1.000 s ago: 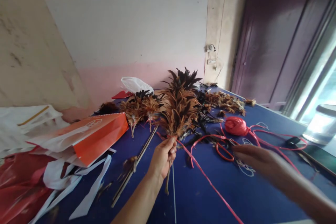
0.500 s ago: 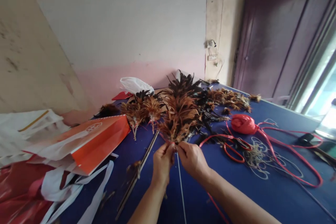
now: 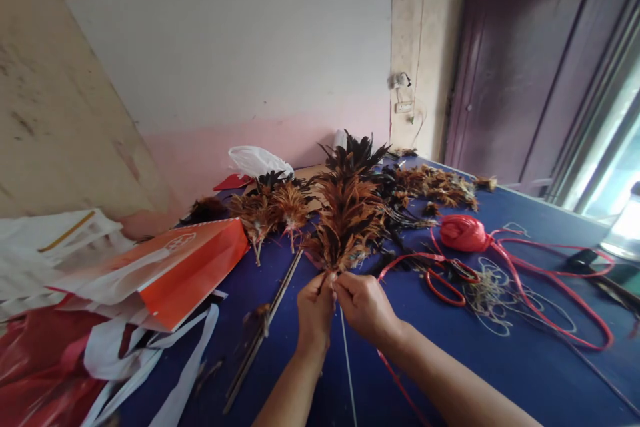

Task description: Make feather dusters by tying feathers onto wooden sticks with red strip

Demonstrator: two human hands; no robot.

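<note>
A feather duster [image 3: 350,213] with brown and black feathers stands out from my hands over the blue table. My left hand [image 3: 316,307] is closed around the base of the feathers. Right beside it my right hand [image 3: 367,307] is pinched at the same spot, where a red plastic string [image 3: 400,380] runs out beneath my wrist. What lies between the right fingertips is mostly hidden, but it appears to be that string. Two smaller feather bundles [image 3: 291,203] on sticks lie to the left of the duster.
On the left are an orange paper bag [image 3: 195,280], white straps and a red bag [image 3: 45,360]. Thin sticks [image 3: 265,327] lie beside my left arm. To the right are a red string ball [image 3: 463,233], orange-handled scissors [image 3: 443,290], tangled thread [image 3: 493,297] and loose feathers [image 3: 440,188].
Both hands have stayed together at the duster's base, shifting very slightly right. The duster has turned a little and its tip stands a bit further right.
</note>
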